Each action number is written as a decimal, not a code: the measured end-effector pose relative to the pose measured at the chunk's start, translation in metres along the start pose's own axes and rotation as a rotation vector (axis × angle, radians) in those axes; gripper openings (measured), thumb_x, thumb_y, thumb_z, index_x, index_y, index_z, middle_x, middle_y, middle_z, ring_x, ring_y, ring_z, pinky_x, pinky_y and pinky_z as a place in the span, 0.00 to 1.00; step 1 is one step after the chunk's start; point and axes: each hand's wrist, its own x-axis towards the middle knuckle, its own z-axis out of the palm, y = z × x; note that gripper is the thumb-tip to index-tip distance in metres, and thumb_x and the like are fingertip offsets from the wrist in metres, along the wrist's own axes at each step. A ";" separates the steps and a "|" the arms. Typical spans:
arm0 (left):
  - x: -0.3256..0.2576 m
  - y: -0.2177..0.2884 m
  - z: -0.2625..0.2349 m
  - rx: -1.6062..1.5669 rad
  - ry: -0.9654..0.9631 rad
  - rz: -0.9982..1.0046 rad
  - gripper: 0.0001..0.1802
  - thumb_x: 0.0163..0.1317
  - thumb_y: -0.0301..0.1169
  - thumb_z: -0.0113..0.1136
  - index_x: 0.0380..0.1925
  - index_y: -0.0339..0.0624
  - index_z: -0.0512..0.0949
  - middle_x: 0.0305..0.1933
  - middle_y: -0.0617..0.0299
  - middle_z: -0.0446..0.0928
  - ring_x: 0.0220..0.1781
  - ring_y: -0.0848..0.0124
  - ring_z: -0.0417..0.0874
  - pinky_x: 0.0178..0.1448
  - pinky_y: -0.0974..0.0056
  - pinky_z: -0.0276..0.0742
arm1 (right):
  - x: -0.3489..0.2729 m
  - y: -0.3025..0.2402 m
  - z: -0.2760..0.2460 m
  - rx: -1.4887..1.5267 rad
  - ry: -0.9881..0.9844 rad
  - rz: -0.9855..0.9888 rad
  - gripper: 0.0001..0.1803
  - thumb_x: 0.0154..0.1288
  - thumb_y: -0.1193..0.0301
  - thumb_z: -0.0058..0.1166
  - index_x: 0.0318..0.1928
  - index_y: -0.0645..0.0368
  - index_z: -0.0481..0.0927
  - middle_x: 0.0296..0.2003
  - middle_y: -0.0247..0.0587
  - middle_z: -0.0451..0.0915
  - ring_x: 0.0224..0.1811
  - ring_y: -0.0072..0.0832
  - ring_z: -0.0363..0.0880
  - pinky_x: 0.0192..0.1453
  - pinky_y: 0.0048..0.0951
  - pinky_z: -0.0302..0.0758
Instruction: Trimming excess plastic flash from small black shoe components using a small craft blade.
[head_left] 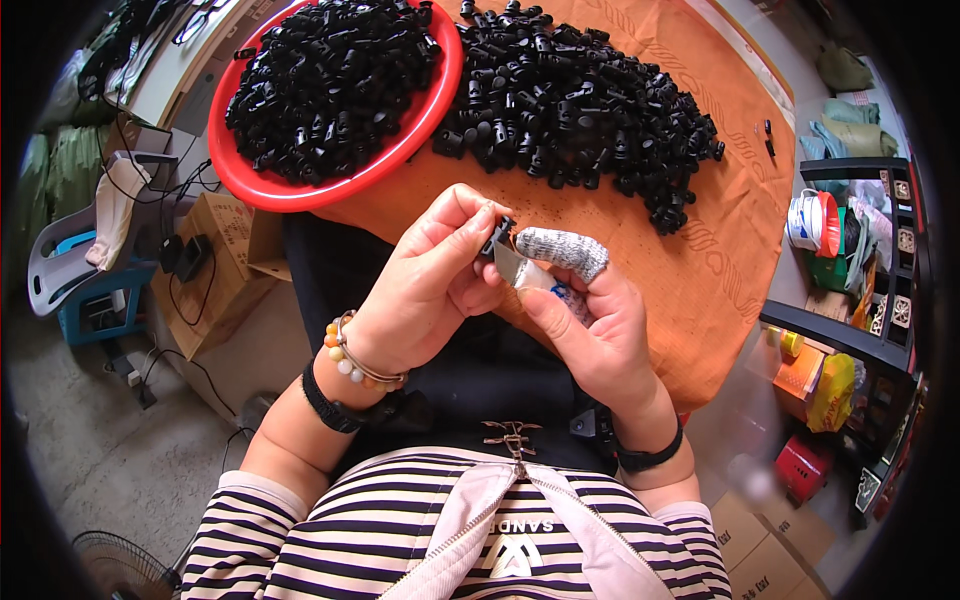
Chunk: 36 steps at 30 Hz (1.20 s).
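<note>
My left hand (420, 290) pinches a small black plastic part (497, 236) between thumb and fingertips. My right hand (590, 320) meets it from the right, its index finger wrapped in a grey fabric guard and its thumb taped, gripping a small flat metal tool (512, 263) pressed against that part. Both hands hover over my lap, just below the near edge of an orange cloth (720, 260). On the cloth lies a heap of loose black plastic parts (590, 110), and beside it a red round basin (250, 180) filled with more black parts (330, 80).
Cardboard boxes (215, 265) and a grey plastic chair (70, 260) with cables stand at left. A dark shelf rack (870, 330) with packets, a tape roll (810, 220) and boxes is at right. A fan (120, 565) sits on the floor lower left.
</note>
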 end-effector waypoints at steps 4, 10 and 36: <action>0.000 -0.001 0.001 0.063 0.011 0.017 0.05 0.68 0.33 0.47 0.36 0.46 0.69 0.29 0.72 0.71 0.26 0.87 0.70 0.26 0.78 0.60 | 0.000 0.001 0.002 -0.037 0.012 -0.021 0.17 0.61 0.75 0.54 0.50 0.66 0.72 0.37 0.34 0.79 0.35 0.11 0.71 0.38 0.13 0.69; 0.000 -0.002 0.001 0.094 0.022 0.041 0.04 0.68 0.33 0.47 0.36 0.46 0.68 0.30 0.71 0.71 0.26 0.86 0.69 0.24 0.79 0.59 | 0.000 0.000 0.002 -0.070 0.004 -0.027 0.18 0.61 0.76 0.55 0.51 0.66 0.72 0.37 0.35 0.79 0.35 0.11 0.72 0.38 0.13 0.70; -0.001 -0.002 0.002 0.099 -0.031 0.020 0.06 0.69 0.34 0.43 0.38 0.46 0.68 0.26 0.67 0.69 0.22 0.84 0.62 0.24 0.77 0.55 | 0.006 -0.003 -0.008 0.249 0.016 0.078 0.20 0.66 0.71 0.49 0.56 0.65 0.65 0.48 0.37 0.73 0.49 0.17 0.70 0.53 0.18 0.65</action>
